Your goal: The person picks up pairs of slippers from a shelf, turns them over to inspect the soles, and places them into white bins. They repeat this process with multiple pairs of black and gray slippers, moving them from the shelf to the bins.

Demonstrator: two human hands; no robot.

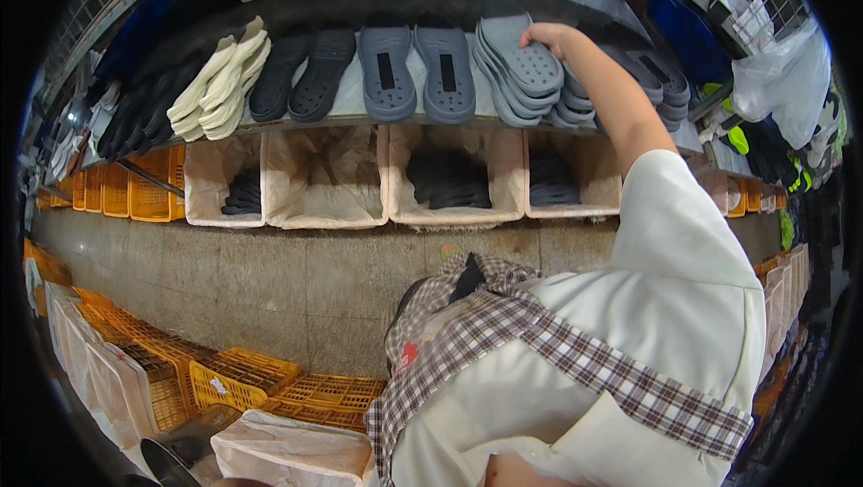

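Observation:
My right hand (548, 39) reaches over the work surface to a stack of light grey shoe soles (521, 56) with small holes in the forefoot. Its bent fingers grip the right edge of the top sole; part of the grip is hidden behind the hand. More grey soles (571, 101) lie partly under my forearm. To the left of the stack are two blue-grey soles (447, 101) with black strips, side by side, and beyond them a pair of black soles (322, 74). My left hand is out of view.
Cream soles (235, 83) lie farther left. Lined bins (388, 177) stand under the surface's front edge, some with dark soles (448, 180). Orange crates (243, 375) and a lined bin (292, 447) are behind, at lower left. A plastic bag (791, 83) hangs at right.

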